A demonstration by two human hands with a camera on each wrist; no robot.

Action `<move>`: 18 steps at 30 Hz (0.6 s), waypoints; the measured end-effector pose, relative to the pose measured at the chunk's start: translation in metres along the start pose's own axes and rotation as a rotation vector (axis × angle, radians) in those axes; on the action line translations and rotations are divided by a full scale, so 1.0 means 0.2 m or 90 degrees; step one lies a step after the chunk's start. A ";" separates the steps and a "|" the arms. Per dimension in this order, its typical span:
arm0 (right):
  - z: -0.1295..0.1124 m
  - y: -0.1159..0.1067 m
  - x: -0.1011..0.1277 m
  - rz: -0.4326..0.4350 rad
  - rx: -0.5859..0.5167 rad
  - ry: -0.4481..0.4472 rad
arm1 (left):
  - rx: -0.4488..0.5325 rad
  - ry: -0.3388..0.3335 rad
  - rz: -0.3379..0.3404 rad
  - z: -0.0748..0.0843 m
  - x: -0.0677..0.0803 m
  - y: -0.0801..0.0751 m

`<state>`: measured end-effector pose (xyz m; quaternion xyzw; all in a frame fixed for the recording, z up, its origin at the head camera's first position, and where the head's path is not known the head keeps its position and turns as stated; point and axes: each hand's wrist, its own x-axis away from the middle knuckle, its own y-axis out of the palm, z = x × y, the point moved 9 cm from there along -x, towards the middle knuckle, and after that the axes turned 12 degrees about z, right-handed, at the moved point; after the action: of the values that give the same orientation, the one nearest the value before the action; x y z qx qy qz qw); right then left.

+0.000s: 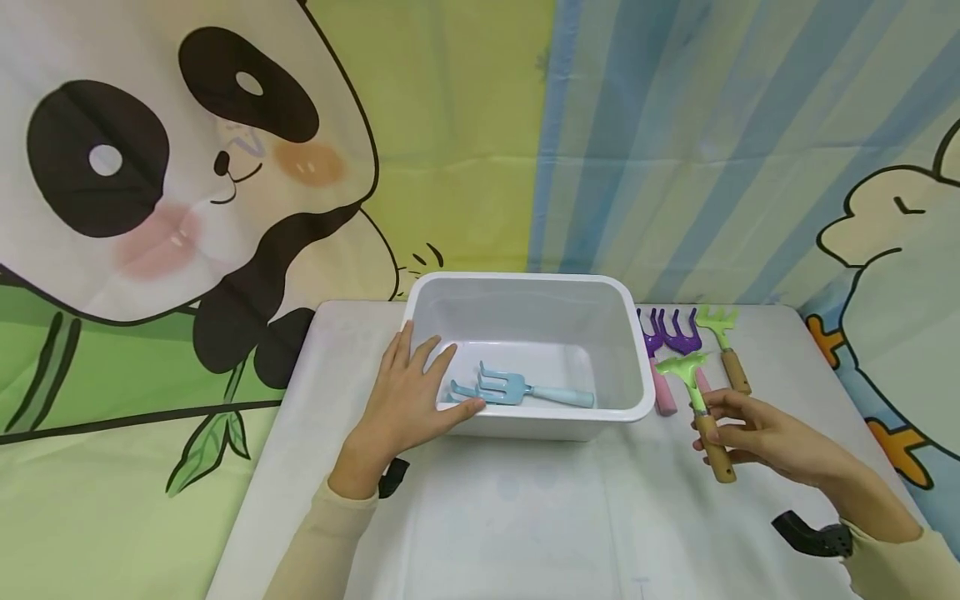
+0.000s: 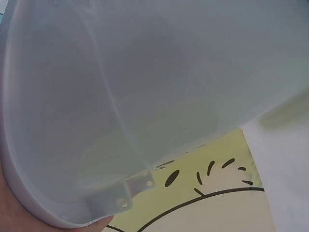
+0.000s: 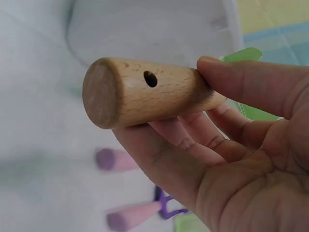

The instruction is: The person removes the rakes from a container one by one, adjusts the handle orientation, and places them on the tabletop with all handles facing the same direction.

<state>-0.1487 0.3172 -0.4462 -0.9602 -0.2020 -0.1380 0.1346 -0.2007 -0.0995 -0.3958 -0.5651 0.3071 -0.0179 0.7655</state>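
Here the right hand [image 1: 757, 437] pinches the green rake [image 1: 701, 400] by its wooden handle, tines pointing away toward the wall, white tub [image 1: 637, 367] just to its left, where the left hand [image 1: 408, 400] rests flat, fingers straight, on the near-left rim.

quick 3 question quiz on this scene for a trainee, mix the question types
1. True or false: the right hand holds a green rake by its wooden handle.
2. What lies inside the white tub? A) purple rake B) blue fork C) nothing
3. Where does the left hand rest?

Key
1. True
2. B, the blue fork
3. On the tub's near left corner, fingers over the rim.
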 end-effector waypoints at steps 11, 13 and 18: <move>0.43 0.08 0.03 0.040 -0.084 0.123 | -0.002 -0.001 0.002 0.00 0.00 0.00; 0.47 0.09 0.04 0.045 -0.099 0.130 | -0.001 -0.001 0.002 0.00 0.00 0.00; 0.54 0.10 0.04 0.050 -0.127 0.151 | 0.000 -0.002 0.001 0.00 0.00 0.00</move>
<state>-0.1100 0.3366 -0.5482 -0.9529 -0.1321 -0.2648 0.0667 -0.2006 -0.0992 -0.3947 -0.5648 0.3062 -0.0164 0.7662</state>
